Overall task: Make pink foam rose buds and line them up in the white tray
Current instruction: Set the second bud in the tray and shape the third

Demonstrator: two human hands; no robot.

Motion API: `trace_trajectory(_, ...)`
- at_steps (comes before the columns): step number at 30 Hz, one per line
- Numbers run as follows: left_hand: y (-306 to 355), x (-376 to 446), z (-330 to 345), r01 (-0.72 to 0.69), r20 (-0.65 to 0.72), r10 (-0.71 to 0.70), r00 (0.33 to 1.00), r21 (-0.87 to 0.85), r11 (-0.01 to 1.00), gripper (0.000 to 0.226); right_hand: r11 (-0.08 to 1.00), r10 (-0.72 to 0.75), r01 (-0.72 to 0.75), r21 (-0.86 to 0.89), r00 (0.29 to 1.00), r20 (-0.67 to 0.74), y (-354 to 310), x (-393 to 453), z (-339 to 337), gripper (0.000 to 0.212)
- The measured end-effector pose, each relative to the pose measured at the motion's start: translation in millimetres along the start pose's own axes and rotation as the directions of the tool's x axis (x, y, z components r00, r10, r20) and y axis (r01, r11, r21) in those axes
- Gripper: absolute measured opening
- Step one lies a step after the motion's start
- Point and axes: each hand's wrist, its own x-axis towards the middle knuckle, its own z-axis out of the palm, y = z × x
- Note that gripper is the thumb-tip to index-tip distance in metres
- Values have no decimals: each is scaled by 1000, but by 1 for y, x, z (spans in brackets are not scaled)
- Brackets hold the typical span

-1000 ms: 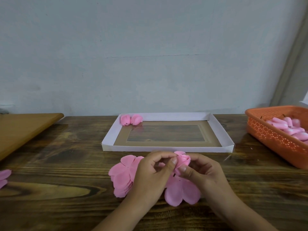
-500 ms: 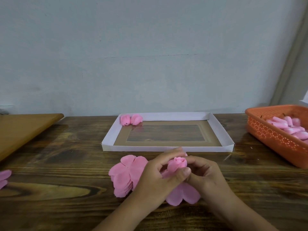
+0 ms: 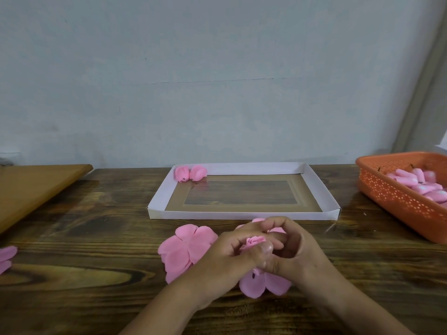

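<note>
Both hands meet just in front of the white tray (image 3: 159,197). My left hand (image 3: 229,257) and my right hand (image 3: 295,250) curl around a small pink foam rose bud (image 3: 254,241), whose rolled centre peeks out between the fingers. Loose pink petals of the same piece (image 3: 263,285) hang below the hands onto the table. A flat stack of pink foam petals (image 3: 186,247) lies to the left of my left hand. Two finished pink buds (image 3: 191,173) sit side by side in the tray's far left corner.
An orange perforated basket (image 3: 396,199) with several pink foam pieces stands at the right. A light wooden board (image 3: 36,187) lies at the far left. More pink petals (image 3: 6,257) poke in at the left edge. A grey wall closes the back.
The hands have closed tighter around the bud and sunk slightly toward the table. The rolled centre is more wrapped by the fingers than a second ago.
</note>
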Motion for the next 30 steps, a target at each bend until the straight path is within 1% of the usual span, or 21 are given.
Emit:
trace_trajectory(1, 1, -1, 1, -1, 1, 1, 1000, -8, 1000, 35, 999, 22, -21, 36, 1000, -11, 0, 0, -1, 60)
trace_trajectory(3, 1, -1, 2, 3, -11, -3, 1000, -8, 1000, 32, 997, 54, -54, 60, 998, -8, 0, 0, -3, 70)
trace_trajectory(6, 0, -2, 5, 45, -43, -45, 998, -4, 999, 37, 989, 99, -100, 107, 995, 16, -1, 0, -3, 73)
trace_trajectory(9, -3, -1, 8, 88, -114, -102, 988, -121, 989, 40, 984, 107, -106, 144, 994, -1, 1, 0, 1, 77)
trace_trajectory(11, -4, 0, 11, 111, -182, -152, 972, -217, 970, 43, 989, 89, -83, 126, 995, -39, 3, -1, 5, 81)
trace_trajectory(12, -5, 1, 12, 115, -223, -177, 959, -265, 957, 45, 995, 71, -65, 80, 995, -73, 5, -1, 7, 84)
trace_trajectory(14, -4, 1, 15, 101, -290, -221, 931, -379, 920, 46, 993, 4, -21, -115, 989, -147, 7, -3, 12, 89)
trace_trajectory(15, -3, 1, 16, 90, -311, -244, 919, -436, 895, 48, 970, -49, 5, -245, 984, -172, 9, -4, 15, 87)
trace_trajectory(17, 0, 1, 18, 76, -311, -274, 910, -526, 847, 49, 883, -164, 60, -465, 969, -186, 12, -7, 21, 78)
trace_trajectory(19, 3, 0, 20, 80, -284, -286, 915, -568, 819, 54, 800, -264, 100, -592, 944, -197, 15, -10, 27, 72)
trace_trajectory(22, 4, 0, 22, 78, -296, -290, 910, -565, 821, 62, 679, -419, 152, -718, 884, -209, 16, -14, 31, 60)
trace_trajectory(24, 4, 1, 23, 67, -338, -279, 899, -522, 850, 60, 614, -460, 142, -777, 864, -205, 14, -14, 33, 59)
trace_trajectory(25, 4, 1, 23, 64, -356, -269, 895, -494, 867, 58, 601, -467, 139, -787, 861, -204, 13, -14, 34, 61)
trace_trajectory(27, 2, 1, 23, 63, -388, -250, 887, -435, 898, 55, 609, -464, 136, -781, 860, -212, 14, -13, 35, 60)
trace_trajectory(30, -2, 2, 21, 64, -426, -238, 873, -385, 921, 53, 617, -446, 113, -779, 865, -229, 17, -13, 34, 48)
